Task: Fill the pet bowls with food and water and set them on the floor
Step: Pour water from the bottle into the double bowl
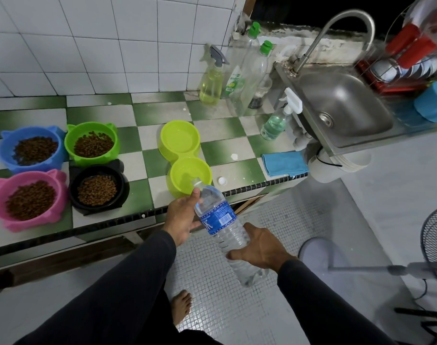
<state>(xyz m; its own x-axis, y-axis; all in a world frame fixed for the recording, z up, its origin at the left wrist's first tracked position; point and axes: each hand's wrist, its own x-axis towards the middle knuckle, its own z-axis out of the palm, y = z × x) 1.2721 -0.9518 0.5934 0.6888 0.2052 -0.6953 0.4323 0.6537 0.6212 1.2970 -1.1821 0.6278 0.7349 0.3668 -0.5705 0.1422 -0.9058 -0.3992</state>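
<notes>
Clear ribbed water bottle (222,225), blue label, uncapped, tilted with its mouth over the near well of the lime double bowl (185,158) on the counter, left hand (183,215) gripping its shoulder, right hand (259,247) gripping its lower body.

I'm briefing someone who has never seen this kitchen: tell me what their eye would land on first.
First, the water bottle, uncapped and tilted toward the near cup of the lime double bowl, gripped by the left hand near the neck and the right hand near the base. Next, four kibble bowls on the counter's left: blue, green, pink, black.
</notes>
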